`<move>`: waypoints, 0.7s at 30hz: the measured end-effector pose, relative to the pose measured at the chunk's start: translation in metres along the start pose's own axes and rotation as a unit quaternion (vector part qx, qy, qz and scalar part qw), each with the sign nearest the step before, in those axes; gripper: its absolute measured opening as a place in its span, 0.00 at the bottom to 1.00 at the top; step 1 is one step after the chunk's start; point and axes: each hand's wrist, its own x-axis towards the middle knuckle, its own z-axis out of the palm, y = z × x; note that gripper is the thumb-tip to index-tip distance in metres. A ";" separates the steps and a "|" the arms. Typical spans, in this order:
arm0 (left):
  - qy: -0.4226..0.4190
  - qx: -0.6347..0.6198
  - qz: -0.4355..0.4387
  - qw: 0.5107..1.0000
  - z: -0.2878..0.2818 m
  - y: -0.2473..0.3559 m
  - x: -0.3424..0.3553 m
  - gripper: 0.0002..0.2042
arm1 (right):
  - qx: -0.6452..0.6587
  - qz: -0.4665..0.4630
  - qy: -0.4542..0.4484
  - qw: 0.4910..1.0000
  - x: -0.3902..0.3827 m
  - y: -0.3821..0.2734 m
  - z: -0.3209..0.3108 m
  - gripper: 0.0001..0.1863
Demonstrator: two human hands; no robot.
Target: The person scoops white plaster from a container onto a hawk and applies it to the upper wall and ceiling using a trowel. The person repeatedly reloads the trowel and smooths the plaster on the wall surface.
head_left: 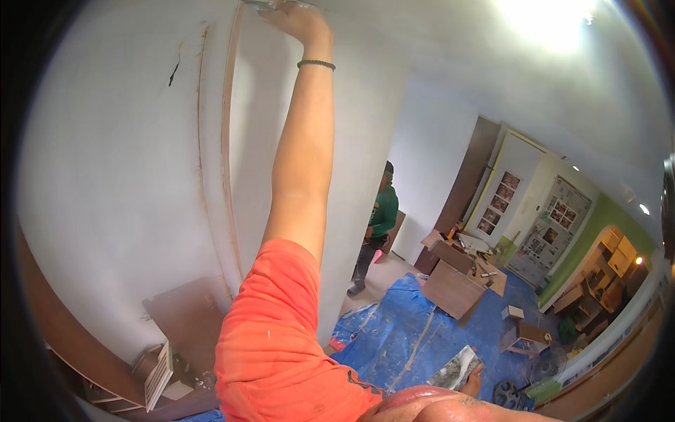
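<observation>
My left hand [299, 22] is raised high beside the corner of the white wall, with a dark beaded band round its wrist. Its fingers are closed on a thin flat-bladed tool [254, 3], which the top edge of the picture partly cuts off; it looks like a putty knife. Low down, my right hand [472, 380] grips the edge of a flat rectangular plate [453, 367] smeared with white-grey filler. Most of that hand is hidden behind the plate and the lower edge. Close by the raised arm, a brown vertical strip [227, 119] runs along the wall.
Blue sheeting [401, 330] covers the floor. A person in green [384, 211] stands partly behind the wall edge. Tools and boards lie on a worktable [457, 281]. A brown panel [186, 309] and a slatted piece [159, 376] are at lower left. A fan [508, 395] stands lower right.
</observation>
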 end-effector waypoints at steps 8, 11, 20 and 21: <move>-0.063 -0.158 -0.034 0.985 0.015 0.041 0.016 0.30 | -0.012 0.001 0.011 1.000 -0.009 -0.008 0.002 0.38; -0.061 -0.062 0.085 0.993 0.009 -0.003 0.074 0.30 | 0.000 0.008 -0.007 1.000 -0.003 -0.004 0.008 0.38; -0.058 0.013 0.190 0.980 0.011 -0.028 0.082 0.30 | 0.008 0.010 0.002 1.000 -0.004 -0.002 0.003 0.38; -0.058 0.019 0.203 0.977 0.012 -0.028 0.084 0.30 | 0.009 0.010 0.002 1.000 -0.004 -0.002 0.002 0.38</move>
